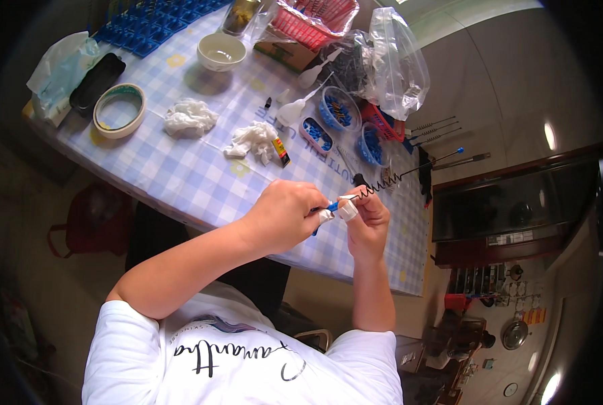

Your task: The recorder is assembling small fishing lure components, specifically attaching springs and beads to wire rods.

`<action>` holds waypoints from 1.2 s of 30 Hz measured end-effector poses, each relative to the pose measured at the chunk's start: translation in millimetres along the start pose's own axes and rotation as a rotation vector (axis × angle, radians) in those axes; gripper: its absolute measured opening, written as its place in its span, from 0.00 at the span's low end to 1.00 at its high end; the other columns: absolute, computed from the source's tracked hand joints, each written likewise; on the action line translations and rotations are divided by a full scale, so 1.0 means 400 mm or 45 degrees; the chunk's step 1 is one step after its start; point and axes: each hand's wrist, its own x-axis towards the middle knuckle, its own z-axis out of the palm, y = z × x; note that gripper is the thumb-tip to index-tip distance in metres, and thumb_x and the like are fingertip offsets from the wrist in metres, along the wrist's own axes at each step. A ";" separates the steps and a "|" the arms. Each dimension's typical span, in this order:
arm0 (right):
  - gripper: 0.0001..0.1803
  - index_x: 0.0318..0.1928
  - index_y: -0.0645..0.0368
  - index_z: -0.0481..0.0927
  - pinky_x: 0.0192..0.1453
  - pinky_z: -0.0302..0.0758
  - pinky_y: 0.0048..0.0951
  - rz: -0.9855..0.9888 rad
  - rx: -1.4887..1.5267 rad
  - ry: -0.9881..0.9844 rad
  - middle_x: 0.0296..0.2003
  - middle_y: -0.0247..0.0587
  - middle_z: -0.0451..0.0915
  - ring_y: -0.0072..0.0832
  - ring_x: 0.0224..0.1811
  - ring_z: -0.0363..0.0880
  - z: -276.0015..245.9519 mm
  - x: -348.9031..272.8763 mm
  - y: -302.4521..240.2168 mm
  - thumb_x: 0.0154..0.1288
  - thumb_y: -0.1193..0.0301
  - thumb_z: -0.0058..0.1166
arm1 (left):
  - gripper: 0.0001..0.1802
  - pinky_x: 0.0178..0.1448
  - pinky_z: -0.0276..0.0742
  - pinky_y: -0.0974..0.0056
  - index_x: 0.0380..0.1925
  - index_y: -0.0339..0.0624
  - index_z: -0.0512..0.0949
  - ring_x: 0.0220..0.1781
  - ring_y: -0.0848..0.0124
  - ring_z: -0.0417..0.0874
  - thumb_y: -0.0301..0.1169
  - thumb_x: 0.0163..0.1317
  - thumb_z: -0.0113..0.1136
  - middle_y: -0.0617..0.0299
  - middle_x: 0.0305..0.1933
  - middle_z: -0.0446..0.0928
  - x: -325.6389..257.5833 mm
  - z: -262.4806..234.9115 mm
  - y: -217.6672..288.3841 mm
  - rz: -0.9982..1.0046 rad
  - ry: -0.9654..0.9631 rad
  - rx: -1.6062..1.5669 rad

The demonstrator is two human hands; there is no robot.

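Observation:
Over the table's near edge, a thin black rod with a coiled, spring-like section (381, 185) slants up to the right and ends in a small blue tip. My right hand (369, 226) pinches its lower end, white tape wrapped round a fingertip. Fingers bent, my left hand (284, 212) grips a small blue piece (333, 206) at that same end, also with white wrapping on a fingertip. How the blue piece and the rod meet is partly hidden by my fingers. Just beyond my hands is a small yellow, red and black tube or box (281, 152).
Crumpled white tissues (190, 117), a tape roll (120, 111), a black case (97, 84) and a bowl (221, 52) stand on the checked tablecloth (153, 169). Blue bins (340, 108) of small parts, white squeeze bottles (300, 108) and a red basket (315, 23) lie farther back.

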 end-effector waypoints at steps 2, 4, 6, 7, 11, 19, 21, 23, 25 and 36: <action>0.05 0.34 0.63 0.77 0.44 0.71 0.22 -0.013 -0.018 0.031 0.35 0.34 0.77 0.18 0.37 0.74 0.001 -0.006 0.000 0.61 0.83 0.59 | 0.09 0.42 0.78 0.57 0.33 0.33 0.83 0.36 0.54 0.83 0.26 0.52 0.62 0.52 0.35 0.82 0.006 0.002 0.004 0.002 -0.005 -0.010; 0.05 0.34 0.63 0.76 0.43 0.71 0.22 -0.027 -0.039 0.062 0.35 0.34 0.76 0.18 0.37 0.73 -0.003 -0.009 -0.002 0.61 0.83 0.58 | 0.09 0.42 0.78 0.57 0.33 0.33 0.83 0.36 0.54 0.83 0.27 0.53 0.62 0.51 0.35 0.82 0.013 0.004 0.006 0.005 -0.011 -0.021; 0.04 0.34 0.63 0.77 0.43 0.71 0.21 -0.020 -0.075 0.079 0.35 0.33 0.77 0.17 0.36 0.73 -0.011 -0.011 -0.005 0.62 0.83 0.58 | 0.10 0.42 0.77 0.57 0.33 0.34 0.83 0.37 0.53 0.83 0.28 0.53 0.62 0.50 0.35 0.82 0.021 0.009 0.008 -0.043 -0.045 -0.022; 0.04 0.34 0.63 0.77 0.43 0.71 0.21 -0.019 -0.083 0.083 0.35 0.33 0.77 0.17 0.36 0.73 -0.015 -0.015 -0.006 0.62 0.83 0.58 | 0.10 0.42 0.77 0.57 0.33 0.34 0.83 0.37 0.53 0.83 0.28 0.53 0.62 0.50 0.35 0.82 0.027 0.009 0.012 -0.039 -0.048 -0.030; 0.03 0.34 0.62 0.77 0.39 0.69 0.19 0.019 -0.093 0.197 0.34 0.33 0.77 0.16 0.34 0.72 -0.038 -0.032 -0.001 0.64 0.79 0.59 | 0.11 0.43 0.76 0.57 0.34 0.34 0.84 0.37 0.53 0.82 0.28 0.53 0.62 0.50 0.34 0.82 0.053 0.011 0.023 -0.184 -0.186 -0.128; 0.05 0.34 0.62 0.78 0.37 0.68 0.18 -0.041 -0.220 0.228 0.33 0.30 0.78 0.14 0.33 0.70 -0.051 -0.042 -0.013 0.65 0.75 0.60 | 0.12 0.44 0.76 0.57 0.35 0.35 0.84 0.37 0.53 0.82 0.30 0.53 0.62 0.49 0.34 0.82 0.079 0.019 0.038 -0.233 -0.306 -0.146; 0.04 0.35 0.62 0.79 0.38 0.69 0.18 0.005 -0.230 0.299 0.34 0.31 0.79 0.14 0.34 0.72 -0.049 -0.043 -0.017 0.65 0.74 0.60 | 0.12 0.43 0.77 0.56 0.35 0.35 0.84 0.36 0.53 0.82 0.30 0.53 0.61 0.48 0.33 0.82 0.082 0.022 0.038 -0.223 -0.319 -0.155; 0.05 0.36 0.62 0.79 0.38 0.70 0.18 0.017 -0.219 0.314 0.34 0.32 0.80 0.14 0.34 0.73 -0.047 -0.045 -0.015 0.65 0.74 0.61 | 0.12 0.42 0.77 0.55 0.36 0.35 0.84 0.36 0.53 0.82 0.30 0.53 0.61 0.47 0.33 0.82 0.086 0.018 0.042 -0.227 -0.336 -0.133; 0.05 0.37 0.62 0.80 0.39 0.71 0.18 0.030 -0.214 0.337 0.34 0.32 0.81 0.14 0.34 0.74 -0.051 -0.051 -0.018 0.65 0.73 0.61 | 0.12 0.42 0.77 0.55 0.36 0.35 0.84 0.36 0.53 0.82 0.30 0.53 0.61 0.46 0.32 0.82 0.089 0.021 0.043 -0.227 -0.360 -0.119; 0.07 0.39 0.63 0.81 0.38 0.74 0.19 0.037 -0.252 0.272 0.34 0.33 0.81 0.15 0.33 0.76 -0.063 -0.061 -0.022 0.65 0.72 0.61 | 0.12 0.35 0.76 0.59 0.37 0.34 0.84 0.27 0.60 0.83 0.28 0.54 0.60 0.49 0.27 0.82 0.092 0.023 0.037 -0.277 -0.446 -0.225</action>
